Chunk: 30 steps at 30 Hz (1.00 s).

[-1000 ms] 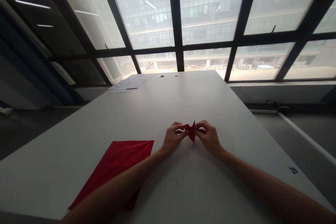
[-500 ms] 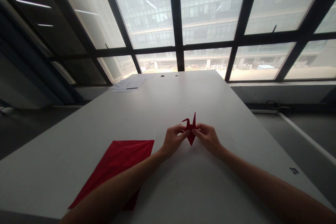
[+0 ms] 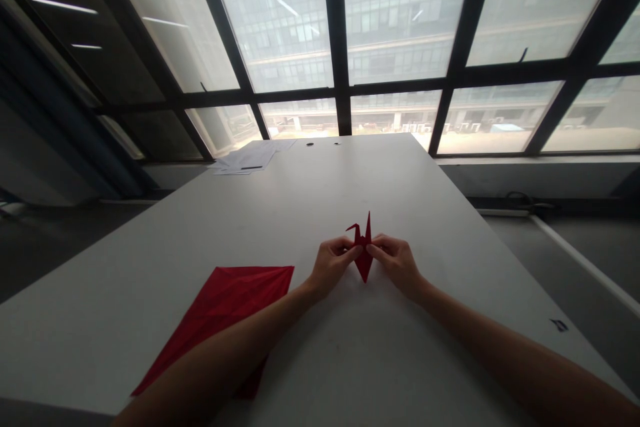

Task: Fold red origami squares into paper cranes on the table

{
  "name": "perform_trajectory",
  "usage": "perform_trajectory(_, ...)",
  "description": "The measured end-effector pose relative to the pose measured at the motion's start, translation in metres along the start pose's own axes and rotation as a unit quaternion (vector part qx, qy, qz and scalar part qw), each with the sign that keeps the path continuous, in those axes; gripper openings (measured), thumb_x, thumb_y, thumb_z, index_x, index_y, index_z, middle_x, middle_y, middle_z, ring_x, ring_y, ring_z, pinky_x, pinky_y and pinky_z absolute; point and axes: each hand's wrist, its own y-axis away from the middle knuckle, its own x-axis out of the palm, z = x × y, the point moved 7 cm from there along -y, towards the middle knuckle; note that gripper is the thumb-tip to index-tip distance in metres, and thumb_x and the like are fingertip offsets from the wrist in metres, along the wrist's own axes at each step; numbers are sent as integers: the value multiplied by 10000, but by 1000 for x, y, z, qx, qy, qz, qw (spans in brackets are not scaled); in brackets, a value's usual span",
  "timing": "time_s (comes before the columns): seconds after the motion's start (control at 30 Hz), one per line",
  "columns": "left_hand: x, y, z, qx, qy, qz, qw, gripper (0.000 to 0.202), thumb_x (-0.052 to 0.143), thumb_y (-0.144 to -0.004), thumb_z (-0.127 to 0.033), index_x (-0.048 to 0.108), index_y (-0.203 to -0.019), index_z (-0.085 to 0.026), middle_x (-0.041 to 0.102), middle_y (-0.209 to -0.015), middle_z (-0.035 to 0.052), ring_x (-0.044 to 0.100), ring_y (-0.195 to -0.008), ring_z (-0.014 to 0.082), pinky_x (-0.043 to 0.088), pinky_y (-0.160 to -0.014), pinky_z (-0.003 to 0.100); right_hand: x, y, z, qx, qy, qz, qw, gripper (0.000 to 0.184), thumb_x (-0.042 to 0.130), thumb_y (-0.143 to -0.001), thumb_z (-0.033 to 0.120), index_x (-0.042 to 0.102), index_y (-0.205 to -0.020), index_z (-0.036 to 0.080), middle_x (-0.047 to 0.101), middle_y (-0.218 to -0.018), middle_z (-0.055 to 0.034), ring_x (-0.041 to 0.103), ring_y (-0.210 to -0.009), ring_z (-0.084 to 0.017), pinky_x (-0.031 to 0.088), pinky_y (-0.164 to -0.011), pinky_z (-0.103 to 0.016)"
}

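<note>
A small red folded paper figure (image 3: 364, 260), shaped like a crane with two thin points sticking up, is held just above the white table (image 3: 310, 200). My left hand (image 3: 333, 263) pinches its left side. My right hand (image 3: 397, 261) pinches its right side. Both hands have thumb and fingers pressed together on the paper, and the figure's pointed bottom hangs between them.
A creased red paper sheet (image 3: 220, 310) lies flat on the table at the near left, partly under my left forearm. A stack of white papers (image 3: 247, 160) sits at the far left corner. Large windows stand behind the table's far edge.
The figure's upper points, hidden among my fingers a second ago, now stand up above my hands. Both hands have shifted slightly lower and closer together on the paper.
</note>
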Motion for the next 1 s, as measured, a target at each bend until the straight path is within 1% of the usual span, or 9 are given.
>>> perform_trajectory(0.13, -5, -1, 2, -5, -26, -18, 999, 290, 738, -808, -419, 754, -879, -138, 724, -833, 63, 626, -749, 179, 480, -698, 277, -2, 0, -1, 19, -6, -13, 1000, 243, 719, -795, 432, 742, -765, 192, 713, -771, -45, 623, -709, -195, 505, -676, -315)
perform_trajectory(0.23, -10, -2, 2, -4, -40, -45, 998, 275, 744, -802, -412, 742, -821, -138, 702, -768, 44, 602, -702, 157, 467, -668, 259, -5, -1, -5, 28, -9, -27, 999, 229, 728, -783, 411, 740, -745, 185, 712, -746, -40, 614, -689, -186, 495, -657, -304)
perform_trajectory(0.37, -11, -4, 3, -4, -62, -50, 997, 291, 739, -805, -419, 721, -761, -132, 673, -707, 30, 577, -659, 144, 447, -634, 251, -8, -1, -8, 38, -1, -38, 999, 232, 734, -768, 409, 738, -728, 180, 711, -719, -40, 608, -666, -182, 490, -638, -300)
perform_trajectory(0.43, -10, -4, 4, -7, -63, -46, 997, 295, 730, -813, -429, 721, -790, -134, 682, -732, 34, 590, -678, 151, 454, -648, 257, -9, -2, -9, 40, 2, -38, 998, 250, 737, -760, 427, 738, -724, 180, 713, -709, -40, 612, -655, -183, 493, -629, -302)
perform_trajectory(0.53, -6, -4, 8, -24, -39, -12, 999, 299, 737, -809, -426, 728, -889, -139, 713, -830, 55, 624, -745, 171, 478, -700, 276, -9, -2, -10, 44, 0, -33, 998, 273, 743, -751, 450, 743, -736, 177, 726, -723, -48, 627, -658, -189, 503, -629, -306)
perform_trajectory(0.6, -3, -4, 9, -35, -30, 3, 999, 306, 756, -791, -422, 733, -893, -135, 723, -849, 64, 633, -755, 178, 484, -708, 282, -8, -2, -10, 44, 3, -32, 998, 285, 743, -755, 459, 744, -741, 174, 731, -728, -52, 635, -661, -191, 510, -631, -308)
perform_trajectory(0.8, -8, -2, 2, -19, -21, -36, 999, 279, 779, -770, -401, 739, -827, -131, 722, -789, 57, 633, -717, 172, 484, -691, 279, 2, -2, -10, 52, -19, 4, 998, 291, 789, -729, 432, 746, -882, 188, 755, -851, -63, 684, -760, -216, 546, -704, -336)
perform_trajectory(0.9, -4, -2, 3, -20, -14, -14, 1000, 282, 786, -768, -384, 744, -889, -132, 734, -843, 68, 652, -770, 187, 498, -736, 294, 2, -2, -11, 52, -4, 2, 999, 275, 797, -725, 426, 730, -815, 175, 744, -792, -62, 674, -715, -208, 537, -671, -326)
perform_trajectory(1.0, -3, -2, 3, -21, -22, -3, 1000, 294, 795, -756, -388, 747, -884, -129, 742, -851, 75, 659, -778, 197, 502, -747, 304, 1, -1, -12, 53, -8, 5, 999, 279, 787, -736, 429, 731, -833, 174, 743, -801, -63, 672, -722, -210, 530, -666, -322)
